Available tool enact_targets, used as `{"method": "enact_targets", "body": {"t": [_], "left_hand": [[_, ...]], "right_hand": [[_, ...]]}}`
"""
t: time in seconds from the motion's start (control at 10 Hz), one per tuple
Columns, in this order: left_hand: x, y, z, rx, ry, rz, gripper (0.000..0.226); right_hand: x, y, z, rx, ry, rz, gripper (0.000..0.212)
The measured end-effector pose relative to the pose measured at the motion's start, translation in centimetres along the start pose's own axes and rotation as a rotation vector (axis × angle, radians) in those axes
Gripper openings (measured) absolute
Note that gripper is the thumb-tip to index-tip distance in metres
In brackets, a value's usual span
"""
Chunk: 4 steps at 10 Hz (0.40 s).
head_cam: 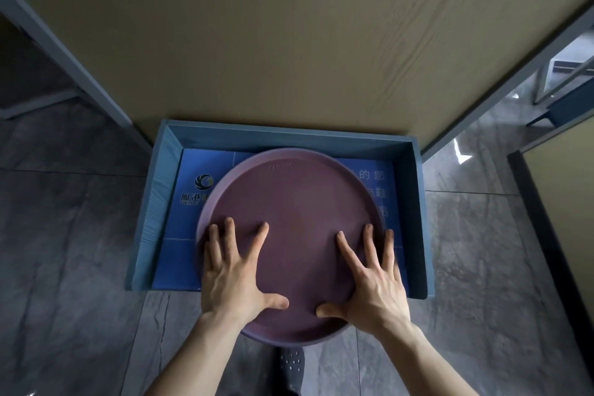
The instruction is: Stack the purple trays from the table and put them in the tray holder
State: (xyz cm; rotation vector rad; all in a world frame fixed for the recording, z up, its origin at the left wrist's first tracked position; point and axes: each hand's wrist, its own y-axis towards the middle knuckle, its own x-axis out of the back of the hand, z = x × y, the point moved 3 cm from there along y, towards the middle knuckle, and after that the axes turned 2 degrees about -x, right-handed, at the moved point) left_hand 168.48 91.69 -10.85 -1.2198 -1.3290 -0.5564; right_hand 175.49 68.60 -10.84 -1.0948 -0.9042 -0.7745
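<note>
My left hand (229, 270) and right hand (369, 276) lie spread and flat, palms down, on the near half of the round purple tray (289, 219), gripping nothing, each about as near to it as the other. The tray sits in the blue tray holder (421, 202) with its far edge close to the back wall and its near edge overhanging the open front towards me, so I judge a straight push away from me would seat it. The holder stands on the grey tiled floor (64, 235) against the tan worktop (289, 42), with room on both sides; whether the tray is a stack I cannot tell.
</note>
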Motion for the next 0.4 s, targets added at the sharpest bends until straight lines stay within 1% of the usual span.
{"method": "enact_targets", "body": {"t": [0.1,0.2,0.3,0.4], "left_hand": [[0.4,-0.2,-0.3,-0.001,0.008,0.018,0.144],[0.7,-0.7,-0.8,-0.023,0.028,0.035,0.137],[1.9,-1.6,-1.1,-0.044,0.024,0.005,0.119],[4.0,-2.3,-1.0,-0.103,0.033,-0.054,0.111]], "right_hand": [[0.2,0.0,0.0,-0.002,-0.026,0.003,0.140],[0.6,-0.2,0.2,-0.003,-0.081,-0.007,0.138],[1.9,-0.8,0.7,-0.008,-0.125,-0.016,0.127],[3.4,-1.9,1.0,0.003,-0.078,-0.037,0.116]]}}
